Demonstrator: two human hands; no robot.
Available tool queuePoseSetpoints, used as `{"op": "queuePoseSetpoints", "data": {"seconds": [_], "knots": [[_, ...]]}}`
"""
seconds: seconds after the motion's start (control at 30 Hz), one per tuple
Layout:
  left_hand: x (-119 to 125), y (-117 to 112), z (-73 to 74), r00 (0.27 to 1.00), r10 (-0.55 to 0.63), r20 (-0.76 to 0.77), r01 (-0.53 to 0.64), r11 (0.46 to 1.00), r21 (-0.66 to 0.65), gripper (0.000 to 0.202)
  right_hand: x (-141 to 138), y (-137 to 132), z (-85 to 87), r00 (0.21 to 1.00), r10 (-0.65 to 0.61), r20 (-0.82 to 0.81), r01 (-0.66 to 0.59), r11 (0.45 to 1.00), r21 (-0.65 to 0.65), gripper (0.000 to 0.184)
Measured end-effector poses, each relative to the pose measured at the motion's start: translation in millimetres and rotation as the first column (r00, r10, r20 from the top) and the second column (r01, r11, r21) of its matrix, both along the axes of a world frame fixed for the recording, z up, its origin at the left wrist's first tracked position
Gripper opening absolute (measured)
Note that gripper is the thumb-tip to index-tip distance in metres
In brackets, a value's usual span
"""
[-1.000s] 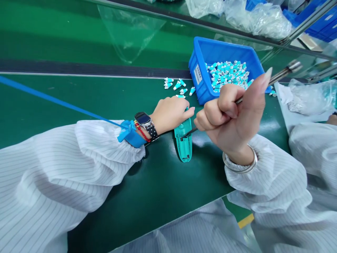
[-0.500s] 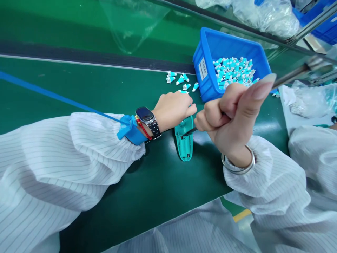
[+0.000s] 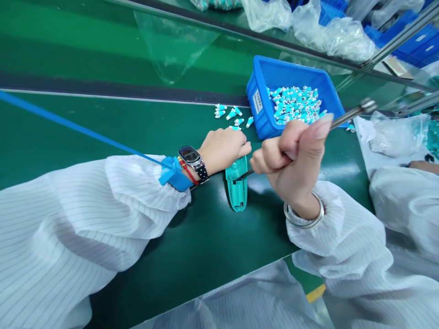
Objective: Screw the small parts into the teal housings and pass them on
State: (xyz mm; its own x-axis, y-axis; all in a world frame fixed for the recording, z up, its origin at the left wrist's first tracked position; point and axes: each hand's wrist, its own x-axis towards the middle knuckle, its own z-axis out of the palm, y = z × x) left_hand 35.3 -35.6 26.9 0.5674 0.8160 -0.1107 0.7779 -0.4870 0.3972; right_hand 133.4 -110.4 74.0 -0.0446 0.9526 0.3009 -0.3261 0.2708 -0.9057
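Bench assembly seen from a head-worn camera. The left hand (image 3: 222, 148) was partly closed, its fingers curled over the upper end of a teal plastic housing (image 3: 236, 194), which lay lengthwise on a dark green conveyor belt (image 3: 192, 269). The right hand (image 3: 291, 160) was a closed fist gripping a slim metal screwdriver (image 3: 350, 114), whose shaft ran down past the fingers towards the housing. Its tip appeared to meet the housing near the top, though the hands partly hid the contact.

Beyond the hands stood a blue plastic bin (image 3: 257, 100) filled with small teal-and-white parts (image 3: 295, 105); several loose parts (image 3: 226, 112) lay on the belt just beside it. A blue wrist strap (image 3: 176, 179) with a blue cord (image 3: 68, 121) circled the left wrist next to a smartwatch (image 3: 189, 155). A metal bangle (image 3: 303, 218) circled the right wrist. Both arms wore white striped sleeves (image 3: 85, 214). Another person's hand (image 3: 423, 167) showed at the far right.
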Motion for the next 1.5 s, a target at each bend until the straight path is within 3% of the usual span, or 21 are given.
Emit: {"op": "queuePoseSetpoints", "data": {"seconds": [0.17,0.37,0.63,0.83,1.0,1.2,1.33,1.5], "knots": [[0,1,-4.2,0.998,0.011,0.06,-0.013,0.999,0.029,0.038,11,1,8.9,1.0,-0.003,0.007,0.003,1.0,0.021,0.049],[0,0,-4.1,0.996,0.022,0.087,-0.021,1.0,-0.012,0.038,10,1,-0.3,0.999,0.042,0.032,-0.044,0.997,0.057,0.049],[-1,-1,0.0,0.999,-0.035,-0.014,0.035,0.998,0.056,0.043,11,5,-5.7,0.996,0.082,0.027,-0.085,0.987,0.139,0.048],[-1,-3,3.2,0.999,0.029,-0.029,-0.029,1.0,-0.006,0.044,4,4,-11.8,0.998,0.057,0.025,-0.061,0.97,0.235,0.046],[0,-4,4.6,0.999,0.031,-0.042,-0.031,0.999,-0.015,0.042,3,2,-14.3,0.986,0.127,0.106,-0.148,0.964,0.22,0.046],[1,-3,1.8,0.998,0.021,-0.061,-0.018,0.999,0.038,0.045,12,4,-12.6,0.999,0.054,-0.009,-0.052,0.989,0.136,0.045],[1,-3,0.2,0.998,0.035,-0.045,-0.033,0.998,0.048,0.044,17,-7,-1.0,0.983,0.179,-0.032,-0.176,0.98,0.092,0.045],[2,-5,0.1,0.999,0.031,-0.027,-0.03,0.998,0.061,0.042,16,-24,1.1,0.911,0.409,-0.044,-0.411,0.912,-0.021,0.046]]}}
